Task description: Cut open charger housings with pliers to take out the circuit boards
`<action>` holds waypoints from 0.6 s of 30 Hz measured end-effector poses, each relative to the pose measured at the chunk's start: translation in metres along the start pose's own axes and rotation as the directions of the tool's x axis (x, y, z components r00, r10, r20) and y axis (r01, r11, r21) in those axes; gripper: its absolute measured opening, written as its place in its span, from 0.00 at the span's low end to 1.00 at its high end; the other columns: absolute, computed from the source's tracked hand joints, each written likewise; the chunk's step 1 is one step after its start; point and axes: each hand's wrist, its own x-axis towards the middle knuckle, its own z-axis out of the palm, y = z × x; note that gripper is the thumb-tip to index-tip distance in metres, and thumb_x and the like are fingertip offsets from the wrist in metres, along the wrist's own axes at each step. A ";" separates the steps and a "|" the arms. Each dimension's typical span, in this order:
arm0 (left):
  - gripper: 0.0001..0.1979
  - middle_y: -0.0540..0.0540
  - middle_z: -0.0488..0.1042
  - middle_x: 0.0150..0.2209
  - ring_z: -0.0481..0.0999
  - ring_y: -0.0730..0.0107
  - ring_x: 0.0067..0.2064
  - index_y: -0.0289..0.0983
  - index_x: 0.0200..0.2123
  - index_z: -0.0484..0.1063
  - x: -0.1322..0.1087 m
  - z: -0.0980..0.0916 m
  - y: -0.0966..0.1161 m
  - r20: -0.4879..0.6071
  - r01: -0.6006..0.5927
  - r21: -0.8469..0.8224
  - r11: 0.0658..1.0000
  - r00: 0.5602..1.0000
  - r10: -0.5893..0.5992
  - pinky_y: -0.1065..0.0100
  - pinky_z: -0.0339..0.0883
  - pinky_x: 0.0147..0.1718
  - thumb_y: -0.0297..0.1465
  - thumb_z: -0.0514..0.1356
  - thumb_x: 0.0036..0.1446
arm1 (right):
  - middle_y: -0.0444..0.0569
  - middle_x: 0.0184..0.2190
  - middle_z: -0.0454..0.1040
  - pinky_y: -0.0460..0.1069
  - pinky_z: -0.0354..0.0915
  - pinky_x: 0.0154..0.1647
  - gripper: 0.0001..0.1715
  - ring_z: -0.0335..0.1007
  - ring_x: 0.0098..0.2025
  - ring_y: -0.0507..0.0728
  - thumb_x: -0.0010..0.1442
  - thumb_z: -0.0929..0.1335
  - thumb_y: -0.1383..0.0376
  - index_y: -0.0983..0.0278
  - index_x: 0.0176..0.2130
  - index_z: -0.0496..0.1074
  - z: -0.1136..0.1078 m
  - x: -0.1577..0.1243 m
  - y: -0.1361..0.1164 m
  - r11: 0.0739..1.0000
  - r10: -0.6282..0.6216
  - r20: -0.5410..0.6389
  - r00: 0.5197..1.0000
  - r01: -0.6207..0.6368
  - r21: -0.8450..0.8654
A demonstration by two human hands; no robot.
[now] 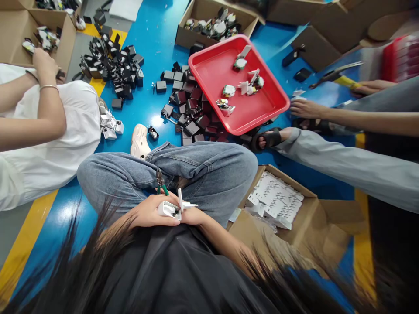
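In my lap, my left hand [147, 211] is closed around a white plastic housing [168, 210], its thumb along the near side. The housing's open end faces up and right, with some parts inside. Against that end sits a thin white plastic piece [188, 205] with an upright tab. My right hand [192, 216] lies close behind it, its fingers mostly hidden by the left hand and housing. Green-handled pliers [162, 183] stick up from between the hands, jaws away from me; the grip appears to be my right hand's, though mostly covered.
A red tray [242, 117] with several circuit pieces rests on a pile of black casings [186, 104]. More black casings [114, 65] lie left. A carton [284, 174] of white housings stands beside my right knee. Co-workers sit left and right; one holds yellow-handled pliers [347, 81].
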 end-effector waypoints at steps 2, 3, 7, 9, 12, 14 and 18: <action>0.20 0.43 0.78 0.47 0.76 0.59 0.47 0.37 0.44 0.75 -0.003 -0.003 0.003 0.028 -0.004 0.087 0.996 1.000 0.001 0.64 0.66 0.48 0.39 0.66 0.49 | 0.56 0.55 0.67 0.58 0.56 0.61 0.50 0.64 0.57 0.61 0.44 0.76 0.51 0.62 0.61 0.61 -0.001 0.002 0.000 0.993 0.006 -0.020 1.000 -0.003 0.117; 0.20 0.44 0.78 0.47 0.77 0.59 0.47 0.38 0.45 0.75 -0.005 -0.005 0.005 0.022 0.017 0.130 0.991 1.000 -0.020 0.64 0.66 0.48 0.39 0.66 0.49 | 0.55 0.53 0.69 0.57 0.58 0.60 0.48 0.65 0.55 0.60 0.45 0.75 0.50 0.62 0.60 0.62 -0.002 0.003 0.000 0.982 0.023 -0.060 0.998 -0.011 0.188; 0.22 0.47 0.80 0.43 0.78 0.63 0.41 0.40 0.48 0.73 -0.018 -0.021 0.007 -0.161 0.180 0.184 0.966 0.975 -0.151 0.66 0.68 0.42 0.41 0.65 0.51 | 0.49 0.48 0.70 0.55 0.64 0.54 0.46 0.69 0.49 0.57 0.46 0.76 0.59 0.57 0.60 0.60 -0.014 -0.006 -0.005 0.941 0.109 -0.217 0.970 -0.030 0.338; 0.23 0.48 0.80 0.41 0.79 0.63 0.39 0.40 0.49 0.73 -0.023 -0.031 0.007 -0.265 0.229 0.193 0.954 0.948 -0.174 0.66 0.69 0.40 0.43 0.64 0.51 | 0.48 0.49 0.69 0.56 0.63 0.56 0.43 0.68 0.50 0.56 0.48 0.75 0.62 0.54 0.60 0.60 -0.026 -0.014 -0.016 0.957 0.081 -0.234 0.969 -0.010 0.290; 0.23 0.47 0.80 0.42 0.79 0.62 0.39 0.39 0.48 0.72 -0.024 -0.043 0.009 -0.368 0.242 0.250 0.938 0.919 -0.139 0.65 0.70 0.40 0.43 0.64 0.51 | 0.48 0.49 0.69 0.56 0.61 0.58 0.34 0.67 0.52 0.57 0.54 0.72 0.60 0.56 0.57 0.62 -0.042 -0.026 -0.045 0.994 0.009 -0.216 0.976 0.015 0.111; 0.22 0.47 0.80 0.43 0.79 0.63 0.41 0.40 0.48 0.72 -0.022 -0.047 0.013 -0.392 0.216 0.293 0.931 0.916 -0.089 0.66 0.70 0.42 0.42 0.64 0.50 | 0.48 0.46 0.70 0.55 0.63 0.55 0.27 0.68 0.50 0.57 0.58 0.70 0.59 0.58 0.55 0.62 -0.046 -0.029 -0.067 0.996 -0.040 -0.196 0.980 0.023 -0.090; 0.20 0.49 0.79 0.43 0.79 0.65 0.41 0.40 0.47 0.72 -0.018 -0.049 0.023 -0.369 0.145 0.355 0.924 0.929 -0.004 0.69 0.69 0.43 0.41 0.63 0.51 | 0.53 0.45 0.68 0.54 0.65 0.49 0.20 0.66 0.46 0.58 0.61 0.66 0.61 0.62 0.52 0.64 -0.040 -0.025 -0.107 0.728 -0.271 -0.090 0.958 0.143 -0.671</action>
